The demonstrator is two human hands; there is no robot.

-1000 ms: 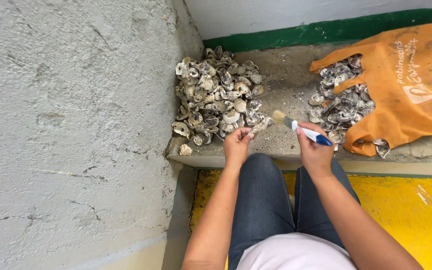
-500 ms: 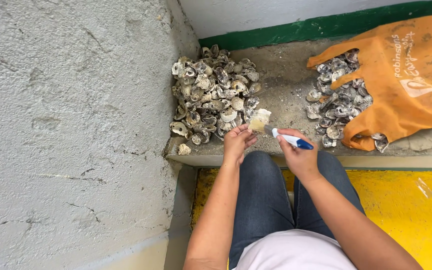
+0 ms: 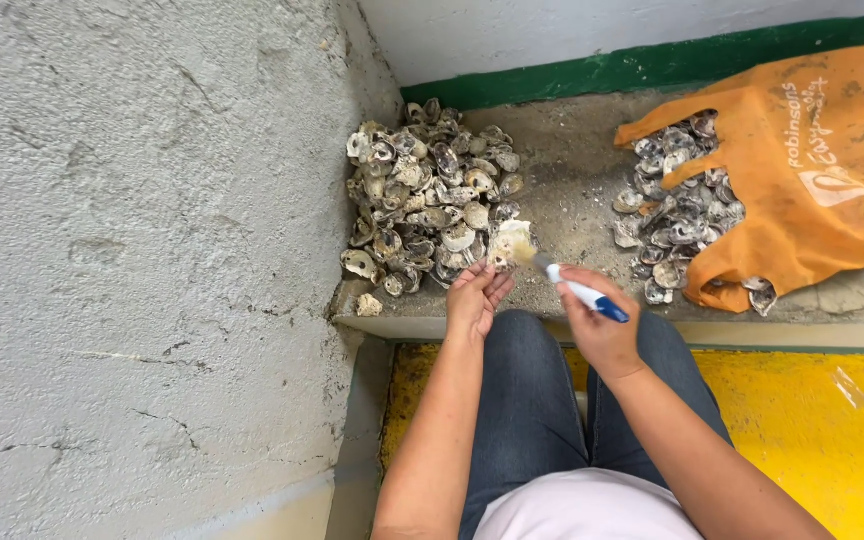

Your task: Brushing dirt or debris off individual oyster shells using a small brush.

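My left hand (image 3: 477, 296) holds a pale oyster shell (image 3: 508, 242) up at its fingertips, just in front of a heap of grey shells (image 3: 430, 195) on a concrete ledge. A toothbrush (image 3: 574, 289) with a white and blue handle is gripped in my right hand (image 3: 600, 325). Its bristle end touches the held shell. Both hands hover above my knees in blue jeans (image 3: 542, 400).
An orange bag (image 3: 812, 170) lies on the ledge at the right with more shells (image 3: 677, 220) spilling from its mouth. A rough grey wall (image 3: 142, 250) rises on the left. A green strip (image 3: 652, 65) runs along the back wall. Yellow floor (image 3: 812, 430) lies below the ledge.
My right hand has moved left and brought the toothbrush onto the shell. The left hand has lifted the shell slightly toward the brush.
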